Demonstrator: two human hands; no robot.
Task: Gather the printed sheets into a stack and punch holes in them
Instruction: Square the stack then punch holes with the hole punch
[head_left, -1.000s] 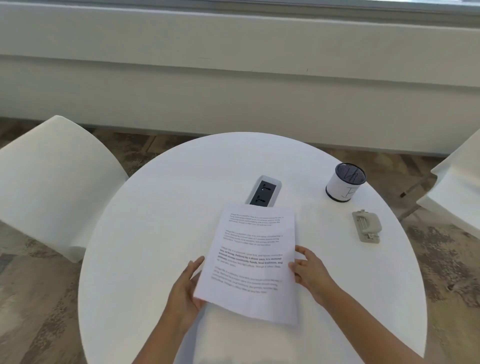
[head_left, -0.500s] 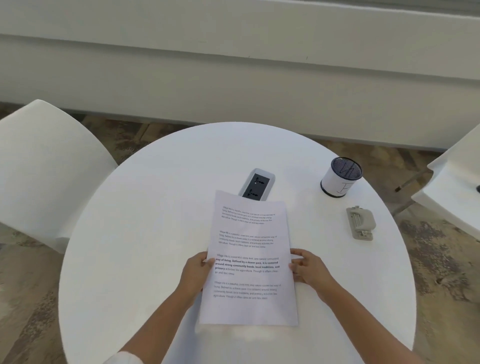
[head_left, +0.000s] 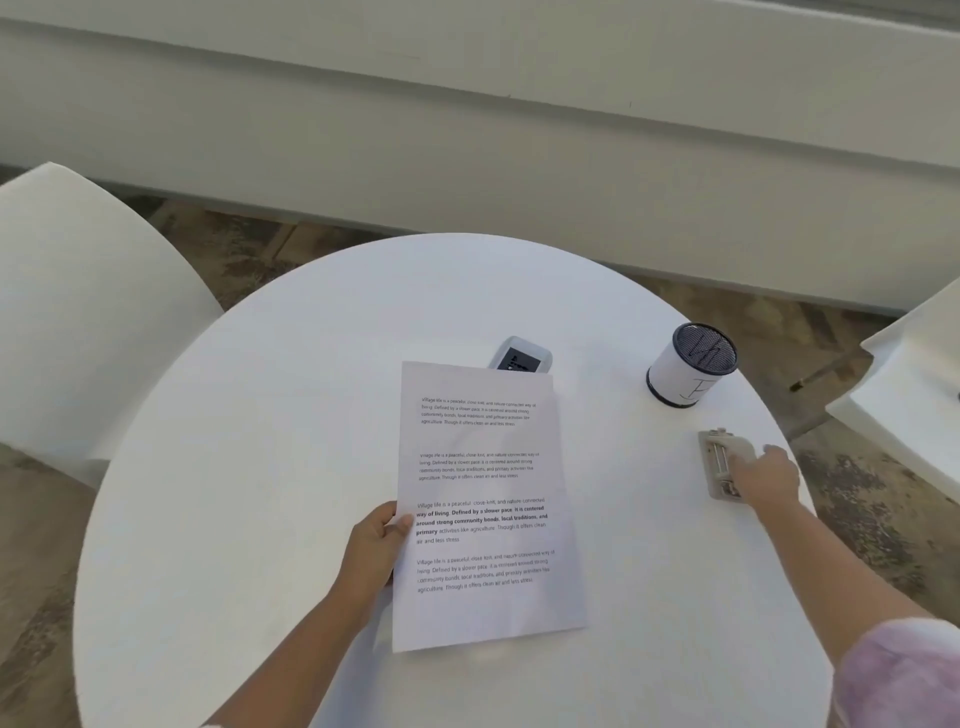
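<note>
Beige hole punch (head_left: 723, 464) lies near the table's (head_left: 260, 441) right edge, long axis running away from the person, the right hand (head_left: 769, 475) closing loosely over it. Well left, the left hand (head_left: 375, 545) pinches the printed sheets' (head_left: 483, 499) left edge.

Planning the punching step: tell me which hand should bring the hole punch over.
Right. The right hand is already on the hole punch, while the left hand pinches the sheets at their left edge.
</note>
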